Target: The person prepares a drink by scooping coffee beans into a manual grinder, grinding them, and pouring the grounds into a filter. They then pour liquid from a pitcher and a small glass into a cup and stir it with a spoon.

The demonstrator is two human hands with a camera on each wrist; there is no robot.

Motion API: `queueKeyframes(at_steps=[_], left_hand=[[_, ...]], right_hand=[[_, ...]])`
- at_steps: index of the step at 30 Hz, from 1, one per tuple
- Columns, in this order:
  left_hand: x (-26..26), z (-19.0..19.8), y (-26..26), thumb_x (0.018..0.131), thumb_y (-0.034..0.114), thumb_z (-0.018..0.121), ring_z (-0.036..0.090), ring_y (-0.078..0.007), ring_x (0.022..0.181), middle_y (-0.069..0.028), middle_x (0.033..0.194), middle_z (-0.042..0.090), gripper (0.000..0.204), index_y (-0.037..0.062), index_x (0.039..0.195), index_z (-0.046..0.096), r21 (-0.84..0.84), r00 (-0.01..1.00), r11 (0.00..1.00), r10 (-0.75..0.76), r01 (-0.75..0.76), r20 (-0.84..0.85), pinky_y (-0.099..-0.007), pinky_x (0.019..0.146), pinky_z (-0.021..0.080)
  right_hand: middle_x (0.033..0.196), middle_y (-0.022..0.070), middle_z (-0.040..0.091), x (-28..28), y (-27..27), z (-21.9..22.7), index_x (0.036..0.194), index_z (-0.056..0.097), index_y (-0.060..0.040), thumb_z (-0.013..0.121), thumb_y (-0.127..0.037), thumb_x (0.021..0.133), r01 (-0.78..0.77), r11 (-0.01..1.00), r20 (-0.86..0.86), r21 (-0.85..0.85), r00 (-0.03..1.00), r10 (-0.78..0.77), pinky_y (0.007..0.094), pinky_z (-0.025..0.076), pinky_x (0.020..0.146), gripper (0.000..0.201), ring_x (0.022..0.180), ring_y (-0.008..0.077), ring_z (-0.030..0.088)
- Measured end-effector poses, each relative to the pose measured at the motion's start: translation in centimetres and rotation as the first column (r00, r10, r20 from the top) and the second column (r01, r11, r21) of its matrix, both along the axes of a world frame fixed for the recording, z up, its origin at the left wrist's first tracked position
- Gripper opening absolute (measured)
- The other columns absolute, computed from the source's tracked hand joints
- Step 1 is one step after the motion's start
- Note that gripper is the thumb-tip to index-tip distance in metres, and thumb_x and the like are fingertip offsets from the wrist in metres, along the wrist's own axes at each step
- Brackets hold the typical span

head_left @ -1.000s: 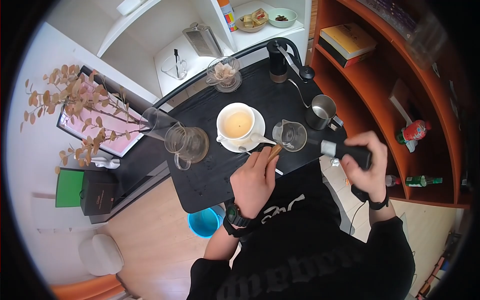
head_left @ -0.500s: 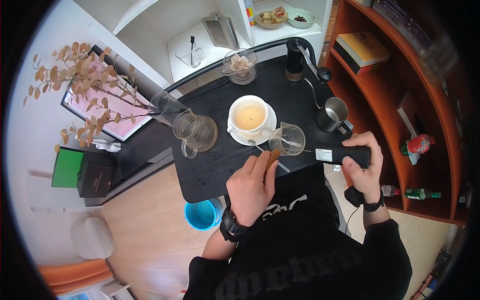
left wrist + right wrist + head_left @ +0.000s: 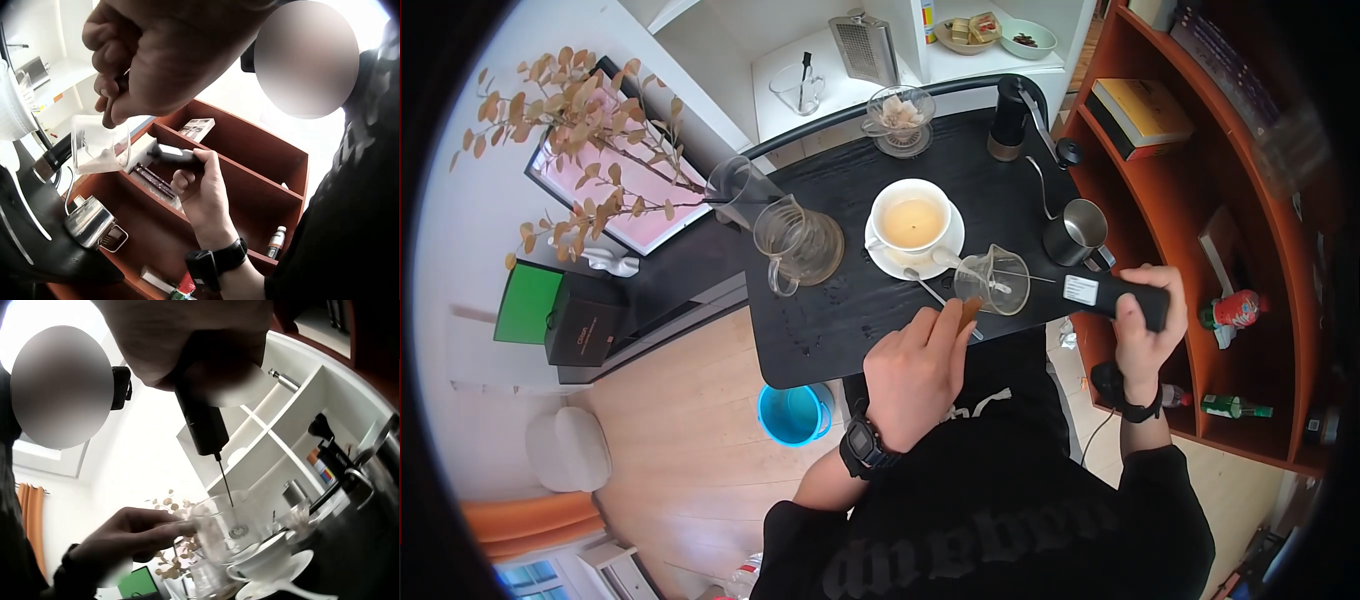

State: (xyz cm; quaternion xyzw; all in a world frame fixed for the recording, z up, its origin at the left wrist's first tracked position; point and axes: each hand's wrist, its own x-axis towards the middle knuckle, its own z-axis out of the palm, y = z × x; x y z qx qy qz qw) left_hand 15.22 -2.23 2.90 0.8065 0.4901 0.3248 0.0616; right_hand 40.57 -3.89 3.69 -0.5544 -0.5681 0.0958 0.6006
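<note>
My left hand (image 3: 915,375) grips the wooden handle (image 3: 970,312) of a small clear glass pitcher (image 3: 1012,292) above the near edge of the black table. In my right hand (image 3: 1148,325) is a black handheld milk frother (image 3: 1100,295) with a white label. Its thin shaft reaches into the pitcher, and the coiled whisk (image 3: 239,532) shows inside the glass in the right wrist view. Just behind the pitcher, a white cup (image 3: 913,215) of pale yellowish liquid stands on a white saucer (image 3: 885,268), with a white spoon beside it.
A glass carafe (image 3: 805,245) stands on the left of the black table (image 3: 800,340). Farther back are a glass dripper (image 3: 900,125) with a paper filter and a black hand grinder (image 3: 1008,120). A steel gooseneck kettle (image 3: 1078,232) is at right, and a blue bucket (image 3: 792,415) on the floor.
My right hand has brought the frother to the pitcher, and its whisk end now reaches inside. My left hand keeps holding the pitcher. The head view has shifted, moving the table scene rightward.
</note>
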Motion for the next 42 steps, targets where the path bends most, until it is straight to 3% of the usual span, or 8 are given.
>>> queueKeyframes(at_steps=[10,12,16,19,22,26,30,42], left_hand=[[-0.7,0.4,0.0,0.087,0.011,0.074,0.058,-0.0234,0.054,-0.0075,0.073,0.058,0.02,0.0054,0.105,0.07,-0.073,0.998,0.997,-0.001,0.006,0.07,-0.0333,0.05,0.045],[-0.8,0.4,0.1,0.087,0.011,0.075,0.057,-0.0232,0.054,-0.0074,0.072,0.058,0.019,0.0053,0.105,0.07,-0.069,0.997,0.998,0.008,-0.003,0.073,-0.0331,0.05,0.044],[-0.5,0.3,0.1,0.087,0.011,0.074,0.057,-0.0238,0.054,-0.0074,0.073,0.058,0.019,0.0052,0.105,0.07,-0.053,0.999,0.999,0.011,-0.009,0.047,-0.0333,0.05,0.044],[-0.2,0.3,0.6,0.087,0.012,0.074,0.057,-0.0245,0.054,-0.0074,0.073,0.058,0.02,0.0052,0.105,0.07,-0.041,0.999,0.999,-0.008,0.01,0.051,-0.0337,0.05,0.044],[0.1,0.5,0.4,0.088,0.012,0.074,0.058,-0.0248,0.055,-0.0075,0.073,0.058,0.019,0.0053,0.105,0.069,-0.053,1.0,0.999,-0.009,0.01,0.026,-0.034,0.051,0.045],[0.0,0.7,0.3,0.088,0.012,0.074,0.058,-0.0246,0.055,-0.0075,0.073,0.058,0.019,0.0053,0.105,0.069,-0.049,0.999,0.998,-0.026,0.027,0.028,-0.034,0.051,0.045],[0.0,-0.1,0.5,0.088,0.012,0.074,0.058,-0.0238,0.055,-0.0072,0.073,0.058,0.019,0.0055,0.105,0.069,-0.031,1.0,0.999,-0.017,0.017,0.0,-0.0336,0.05,0.045],[-0.7,0.2,-0.2,0.087,0.016,0.074,0.058,-0.0242,0.055,-0.0067,0.073,0.056,0.022,0.0056,0.105,0.068,-0.06,0.994,0.995,-0.068,0.073,0.089,-0.0343,0.05,0.045]], right_hand=[[0.08,0.0093,0.065,-0.2,0.3,0.0,0.092,0.066,0.0007,0.07,-0.012,0.073,-0.261,0.965,0.092,0.04,0.962,0.257,0.025,0.046,0.063,0.022,0.067,0.0156,0.061],[0.081,0.0089,0.066,-0.2,0.3,-0.4,0.092,0.067,-0.0004,0.069,-0.008,0.073,-0.028,1.0,-0.034,-0.014,0.999,0.028,0.0254,0.048,0.065,0.021,0.068,0.0169,0.063],[0.079,0.008,0.065,-0.6,-0.2,-1.0,0.093,0.066,-0.0003,0.068,-0.007,0.074,-0.294,0.956,0.049,0.011,0.955,0.293,0.0239,0.046,0.063,0.02,0.068,0.014,0.062],[0.076,0.0085,0.064,0.5,0.4,-1.1,0.092,0.066,0.0012,0.07,-0.007,0.073,-0.027,1.0,-0.157,0.001,0.987,0.027,0.0243,0.045,0.063,0.022,0.066,0.0142,0.061],[0.076,0.0089,0.064,-0.1,0.1,-1.0,0.093,0.066,0.0013,0.069,-0.006,0.072,-0.34,0.935,0.018,0.1,0.94,0.34,0.0263,0.047,0.065,0.022,0.067,0.0161,0.062],[0.081,0.0109,0.067,1.4,0.4,-1.7,0.09,0.065,0.0019,0.071,-0.013,0.074,-0.08,0.996,-0.101,0.043,0.991,0.084,0.0275,0.049,0.067,0.022,0.072,0.0162,0.064],[0.078,0.0085,0.064,-1.1,0.0,-2.2,0.092,0.066,0.0016,0.075,-0.017,0.076,-0.454,0.881,-0.145,0.134,0.87,0.471,0.0251,0.043,0.061,0.026,0.067,0.0131,0.059],[0.075,0.0091,0.071,0.7,2.2,1.1,0.088,0.074,0.0015,0.073,-0.008,0.075,-0.515,0.855,-0.055,-0.07,0.857,0.512,0.0261,0.048,0.061,0.016,0.064,0.0162,0.065]])
